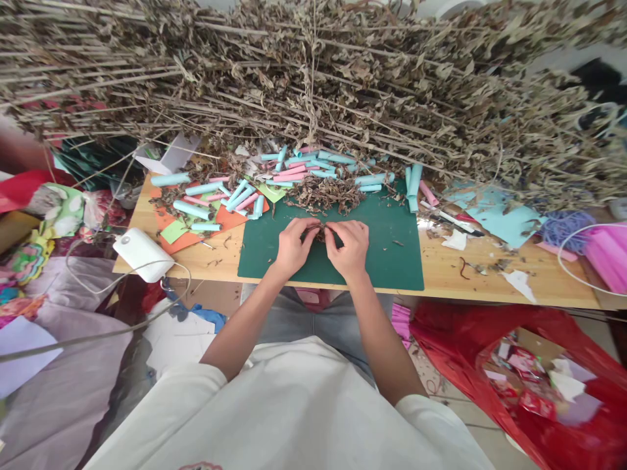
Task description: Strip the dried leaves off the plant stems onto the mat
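Left hand (294, 248) and right hand (349, 249) are pinching dried leaves (321, 234) over a green mat (392, 261); over-squeezing would be risking crumbling.

Dry, crumpled brown leaves (321, 235) between the hands (292, 249)

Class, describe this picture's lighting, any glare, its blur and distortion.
Head view: soft, diffuse light, no hard-edged shadows on the green mat; head view: faint sheen on the red bag; head view: wide-angle stretching towards the edges; head view: fine detail smeared in the dried leaves between left hand and right hand.
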A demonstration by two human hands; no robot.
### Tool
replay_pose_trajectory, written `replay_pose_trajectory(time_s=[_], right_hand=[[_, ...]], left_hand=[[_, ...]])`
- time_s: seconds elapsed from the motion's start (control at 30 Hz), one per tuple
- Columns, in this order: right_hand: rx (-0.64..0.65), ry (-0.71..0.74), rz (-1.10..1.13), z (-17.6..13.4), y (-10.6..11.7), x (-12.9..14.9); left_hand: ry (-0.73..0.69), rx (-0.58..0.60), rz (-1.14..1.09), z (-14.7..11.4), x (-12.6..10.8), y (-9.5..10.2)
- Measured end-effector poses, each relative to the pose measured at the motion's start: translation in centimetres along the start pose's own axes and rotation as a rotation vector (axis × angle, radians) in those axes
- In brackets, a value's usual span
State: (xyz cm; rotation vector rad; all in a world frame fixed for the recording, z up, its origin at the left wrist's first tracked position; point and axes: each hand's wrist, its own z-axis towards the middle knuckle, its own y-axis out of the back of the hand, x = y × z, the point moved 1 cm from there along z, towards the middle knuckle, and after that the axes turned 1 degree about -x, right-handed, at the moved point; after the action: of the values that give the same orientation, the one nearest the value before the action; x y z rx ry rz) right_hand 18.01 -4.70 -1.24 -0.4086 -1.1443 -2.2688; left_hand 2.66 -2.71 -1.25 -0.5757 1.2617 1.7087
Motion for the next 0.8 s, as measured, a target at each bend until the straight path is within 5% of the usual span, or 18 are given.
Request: replay_pose_trajectory(time_s=[0.5,0.8], right_hand=[[-0.007,0.007,0.026,-0.01,-0.01,-0.22],[0.017,0.02,0.06,-0.09,0.14,-0.03]], left_hand=[[-0.013,0.069,0.017,-0.02,-0.33,0.02],[-0.072,-0.02,0.008,0.15,-0.06,0.18]])
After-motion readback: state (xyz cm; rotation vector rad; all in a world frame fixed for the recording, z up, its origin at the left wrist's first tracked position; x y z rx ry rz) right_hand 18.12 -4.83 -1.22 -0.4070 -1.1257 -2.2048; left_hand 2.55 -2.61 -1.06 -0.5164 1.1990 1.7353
